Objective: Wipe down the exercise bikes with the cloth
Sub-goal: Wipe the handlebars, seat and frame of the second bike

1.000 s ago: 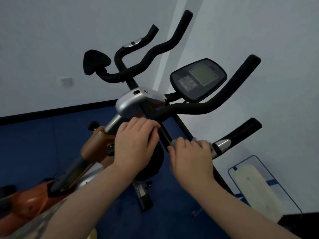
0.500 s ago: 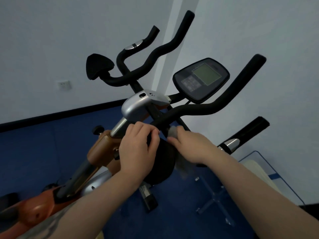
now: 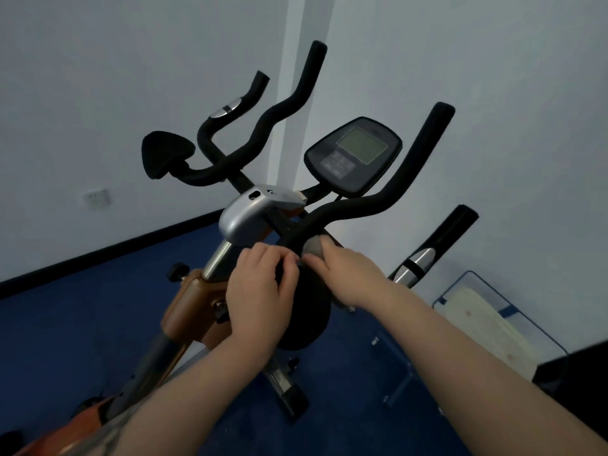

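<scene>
Head cam, only 1 view: both hands are up on the exercise bike [image 3: 197, 301], right by the handlebar [image 3: 362, 209] junction. Left hand [image 3: 260, 294] has its fingers curled over the black pad [image 3: 306, 311] under the silver bracket [image 3: 250, 215]. Right hand [image 3: 348, 274] pinches the grey cloth [image 3: 314, 246], pressing it against the bar just past the left fingertips, nearly touching them. Console [image 3: 353, 156] sits above and beyond the right fingers. Blue floor [image 3: 82, 324] below both wrists.
</scene>
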`<action>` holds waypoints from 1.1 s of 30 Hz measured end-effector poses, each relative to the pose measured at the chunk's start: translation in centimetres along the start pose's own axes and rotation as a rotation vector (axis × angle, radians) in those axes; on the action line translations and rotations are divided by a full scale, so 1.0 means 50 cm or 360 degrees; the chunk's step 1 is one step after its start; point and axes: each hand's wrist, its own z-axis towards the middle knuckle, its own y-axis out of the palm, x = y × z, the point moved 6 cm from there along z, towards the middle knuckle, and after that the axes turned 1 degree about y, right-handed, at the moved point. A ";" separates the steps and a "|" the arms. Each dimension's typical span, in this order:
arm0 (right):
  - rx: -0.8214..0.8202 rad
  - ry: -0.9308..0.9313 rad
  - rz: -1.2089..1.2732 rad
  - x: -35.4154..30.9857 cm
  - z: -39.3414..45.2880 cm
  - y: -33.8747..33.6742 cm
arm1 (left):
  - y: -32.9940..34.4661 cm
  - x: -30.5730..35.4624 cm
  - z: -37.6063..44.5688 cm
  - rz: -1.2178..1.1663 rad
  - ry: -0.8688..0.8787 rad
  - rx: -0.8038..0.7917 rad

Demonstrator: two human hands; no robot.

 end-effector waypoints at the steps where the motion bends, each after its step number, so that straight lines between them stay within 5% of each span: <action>1: 0.0017 -0.0045 -0.0141 0.007 -0.018 -0.004 | 0.000 0.001 0.001 -0.0006 0.0019 -0.0020; 4: -0.0011 -0.0145 -0.0335 0.038 -0.066 -0.021 | 0.000 0.004 0.003 0.0015 0.0109 -0.0074; 9: 0.0495 -0.0043 -0.0755 0.002 -0.079 -0.008 | -0.001 0.014 0.009 0.0082 0.0109 -0.0162; 15: 0.0723 -0.0935 -0.1008 0.078 -0.170 -0.032 | 0.020 0.065 0.048 0.0179 0.0163 -0.0443; 20: 0.1085 -0.0452 -0.0805 0.178 -0.179 -0.144 | 0.079 0.111 0.059 0.0239 0.0216 -0.0536; 25: 0.0880 -0.0866 -0.0955 0.175 -0.171 -0.109 | 0.091 0.111 0.052 0.0363 0.0239 -0.0517; 31: 0.1211 -0.0659 -0.0777 0.215 -0.152 -0.141 | 0.080 0.111 0.049 0.0358 0.0214 -0.0454; 33: 0.1107 -0.0804 -0.0916 0.226 -0.152 -0.141 | 0.077 0.113 0.047 0.0345 0.0208 -0.0417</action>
